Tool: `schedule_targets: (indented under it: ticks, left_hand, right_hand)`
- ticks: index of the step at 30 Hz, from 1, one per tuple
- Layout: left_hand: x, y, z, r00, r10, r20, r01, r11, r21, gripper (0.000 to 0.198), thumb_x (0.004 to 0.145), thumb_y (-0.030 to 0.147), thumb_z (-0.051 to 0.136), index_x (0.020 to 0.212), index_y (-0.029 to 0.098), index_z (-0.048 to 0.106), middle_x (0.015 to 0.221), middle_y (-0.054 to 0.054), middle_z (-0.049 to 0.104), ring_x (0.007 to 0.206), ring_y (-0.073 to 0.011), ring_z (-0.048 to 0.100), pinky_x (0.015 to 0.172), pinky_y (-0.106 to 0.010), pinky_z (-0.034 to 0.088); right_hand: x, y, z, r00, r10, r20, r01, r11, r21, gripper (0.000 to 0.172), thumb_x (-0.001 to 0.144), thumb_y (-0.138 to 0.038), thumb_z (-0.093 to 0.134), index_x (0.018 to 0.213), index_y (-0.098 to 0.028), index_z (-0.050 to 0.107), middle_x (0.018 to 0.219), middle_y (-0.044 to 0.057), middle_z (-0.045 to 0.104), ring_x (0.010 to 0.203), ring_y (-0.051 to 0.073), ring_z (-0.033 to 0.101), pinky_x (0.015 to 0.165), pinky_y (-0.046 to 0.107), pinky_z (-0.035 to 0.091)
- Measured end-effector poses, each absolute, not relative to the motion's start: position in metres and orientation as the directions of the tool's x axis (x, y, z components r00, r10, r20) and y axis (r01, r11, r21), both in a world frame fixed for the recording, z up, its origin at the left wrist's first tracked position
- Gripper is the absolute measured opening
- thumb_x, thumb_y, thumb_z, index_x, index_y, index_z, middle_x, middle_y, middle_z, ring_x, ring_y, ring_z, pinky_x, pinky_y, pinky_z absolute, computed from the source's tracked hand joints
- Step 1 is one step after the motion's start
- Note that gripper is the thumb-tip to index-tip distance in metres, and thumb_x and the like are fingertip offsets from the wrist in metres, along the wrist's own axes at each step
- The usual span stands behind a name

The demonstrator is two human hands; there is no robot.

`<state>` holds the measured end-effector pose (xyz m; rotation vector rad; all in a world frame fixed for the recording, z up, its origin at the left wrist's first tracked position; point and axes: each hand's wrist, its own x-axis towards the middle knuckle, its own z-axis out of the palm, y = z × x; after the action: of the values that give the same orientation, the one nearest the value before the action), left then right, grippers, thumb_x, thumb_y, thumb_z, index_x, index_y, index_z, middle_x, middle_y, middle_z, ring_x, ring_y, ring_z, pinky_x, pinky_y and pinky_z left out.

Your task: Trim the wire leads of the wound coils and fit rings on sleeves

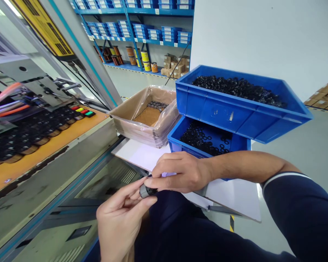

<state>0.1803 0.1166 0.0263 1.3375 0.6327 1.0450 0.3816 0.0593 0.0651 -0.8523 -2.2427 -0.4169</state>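
One small grey-and-black cylinder (145,190): we log it as held in the air in front of the torso, between the machine's orange bed (79,131) and the white table (131,152). Left hand (119,218): thumb and fingertips pinching the grey end from below. Right hand (183,172): fingers bent together, pressed on the black end; its fingertips are partly hidden, so we cannot tell whether a loose piece sits under them. Chief hazard, in our judgement: a slip, should the right hand press off-centre while the left thumb eases; with no surface directly beneath, the cylinder could drop. Second: a crooked fit, if the black end is a separate part and goes on tilted. Third: a spill; the upper blue bin (235,112), heaped with small black parts, overhangs the lower blue bin (177,145) of black rings, and we judge a knock from the right forearm could shift it. Also listed: one plastic-lined carton (133,128), beside both bins.
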Motion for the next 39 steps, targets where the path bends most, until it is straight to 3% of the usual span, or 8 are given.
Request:
schedule_targets:
  ticks: [11, 16, 20, 26, 30, 34, 36, 39]
  left_hand:
    - [0.197, 0.101, 0.019, 0.333, 0.924, 0.188, -0.262, -0.101, 0.96, 0.038, 0.063, 0.017, 0.088, 0.099, 0.022, 0.076, 0.077, 0.002, 0.077, 0.063, -0.0107, 0.071, 0.063, -0.016, 0.059]
    - [0.186, 0.114, 0.031, 0.374, 0.706, 0.601, -0.149, -0.594, 0.791, 0.046, 0.071, 0.014, 0.082, 0.112, 0.032, 0.074, 0.108, 0.0, 0.075, 0.094, -0.0162, 0.071, 0.08, -0.024, 0.059]
    - [0.177, 0.118, 0.036, 0.402, 0.5, 0.767, -0.092, -0.811, 0.577, 0.052, 0.072, 0.005, 0.079, 0.114, 0.036, 0.072, 0.097, 0.002, 0.073, 0.085, -0.0156, 0.067, 0.08, -0.029, 0.055]
    - [0.185, 0.106, 0.031, 0.366, 0.698, 0.615, -0.148, -0.609, 0.78, 0.045, 0.074, 0.01, 0.079, 0.111, 0.035, 0.073, 0.107, 0.0, 0.07, 0.099, -0.0169, 0.065, 0.081, -0.026, 0.054]
    - [0.194, 0.108, 0.025, 0.435, 0.835, 0.336, -0.341, -0.193, 0.92, 0.029, 0.074, 0.024, 0.082, 0.102, 0.03, 0.076, 0.097, 0.0, 0.072, 0.081, -0.011, 0.068, 0.07, -0.018, 0.056]
    - [0.199, 0.113, 0.017, 0.605, 0.777, 0.17, -0.465, 0.172, 0.868, 0.031, 0.081, 0.043, 0.075, 0.11, 0.03, 0.074, 0.086, -0.001, 0.076, 0.071, -0.0105, 0.07, 0.073, -0.02, 0.059]
    - [0.199, 0.115, 0.014, 0.597, 0.772, 0.215, -0.447, 0.098, 0.889, 0.033, 0.085, 0.041, 0.071, 0.116, 0.029, 0.072, 0.095, -0.003, 0.077, 0.079, -0.0116, 0.071, 0.075, -0.02, 0.059]
    - [0.193, 0.12, 0.017, 0.468, 0.735, 0.491, -0.376, -0.337, 0.863, 0.041, 0.082, 0.029, 0.075, 0.122, 0.029, 0.069, 0.113, -0.004, 0.072, 0.101, -0.0172, 0.068, 0.086, -0.026, 0.057]
  right_hand:
    - [0.382, 0.058, 0.063, -0.564, 0.354, 0.746, 0.733, 0.631, 0.254, 0.023, 0.099, -0.025, 0.058, 0.11, -0.006, 0.063, 0.097, 0.01, 0.065, 0.095, 0.017, 0.061, 0.086, 0.031, 0.055]
    - [0.379, 0.056, 0.061, -0.476, 0.343, 0.81, 0.675, 0.732, 0.087, 0.018, 0.098, -0.017, 0.057, 0.106, -0.002, 0.062, 0.103, 0.014, 0.067, 0.104, 0.016, 0.061, 0.097, 0.03, 0.054]
    - [0.374, 0.056, 0.063, -0.46, 0.349, 0.816, 0.631, 0.775, 0.024, 0.017, 0.1, -0.016, 0.052, 0.104, -0.002, 0.062, 0.099, 0.013, 0.067, 0.101, 0.016, 0.061, 0.094, 0.028, 0.056]
    - [0.376, 0.053, 0.069, -0.486, 0.409, 0.772, 0.687, 0.725, 0.049, 0.019, 0.101, -0.017, 0.049, 0.105, -0.004, 0.062, 0.101, 0.011, 0.067, 0.101, 0.016, 0.061, 0.093, 0.03, 0.055]
    - [0.376, 0.055, 0.068, -0.471, 0.435, 0.767, 0.707, 0.707, 0.033, 0.019, 0.1, -0.022, 0.054, 0.108, -0.005, 0.061, 0.103, 0.01, 0.067, 0.105, 0.015, 0.059, 0.098, 0.03, 0.052]
    - [0.375, 0.059, 0.065, -0.417, 0.493, 0.763, 0.716, 0.696, -0.058, 0.023, 0.104, -0.026, 0.047, 0.107, -0.008, 0.06, 0.101, 0.009, 0.066, 0.105, 0.014, 0.058, 0.096, 0.029, 0.051]
    - [0.376, 0.06, 0.064, -0.412, 0.482, 0.773, 0.712, 0.7, -0.057, 0.023, 0.105, -0.026, 0.045, 0.105, -0.009, 0.061, 0.098, 0.009, 0.066, 0.102, 0.013, 0.058, 0.094, 0.029, 0.051]
    - [0.378, 0.06, 0.064, -0.418, 0.439, 0.795, 0.7, 0.714, -0.027, 0.02, 0.102, -0.024, 0.052, 0.104, -0.007, 0.061, 0.099, 0.01, 0.067, 0.1, 0.015, 0.059, 0.093, 0.029, 0.052]
